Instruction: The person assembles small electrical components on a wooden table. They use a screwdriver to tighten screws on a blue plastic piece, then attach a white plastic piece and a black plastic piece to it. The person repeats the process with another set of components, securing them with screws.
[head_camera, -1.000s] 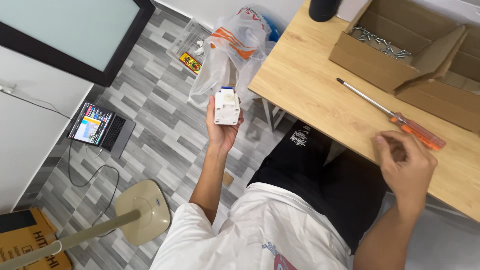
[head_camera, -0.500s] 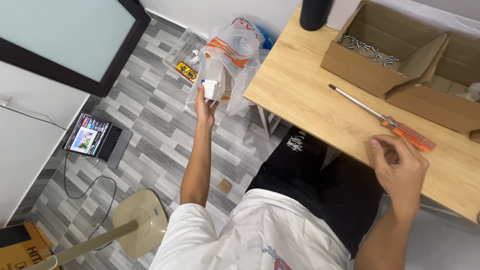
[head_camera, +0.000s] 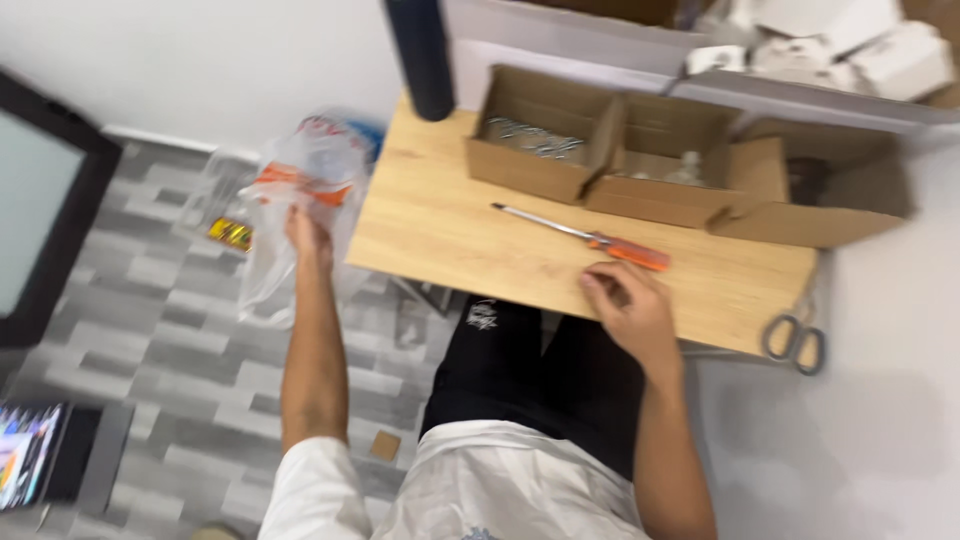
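Observation:
My left hand (head_camera: 305, 235) is stretched out to the left of the wooden table (head_camera: 450, 235), at the mouth of a clear plastic bag (head_camera: 320, 165) with orange print that hangs beside the table's edge. The fingers are blurred and partly hidden by the bag; the small white box is out of sight. My right hand (head_camera: 628, 300) rests on the table's near edge with its fingers curled, and nothing shows in it. An orange-handled screwdriver (head_camera: 590, 238) lies just beyond that hand.
Open cardboard boxes (head_camera: 535, 150) (head_camera: 812, 205) stand along the table's back, one with metal parts inside. A dark cylinder (head_camera: 420, 60) stands at the back left corner. Scissors (head_camera: 795, 338) hang off the right end. A black-framed panel (head_camera: 45, 200) and a lit screen (head_camera: 30, 465) are on the floor.
My left hand has gone from holding the small white box up to reaching out to the plastic bag; the box is no longer seen. The view swung right. My right hand stayed by the screwdriver.

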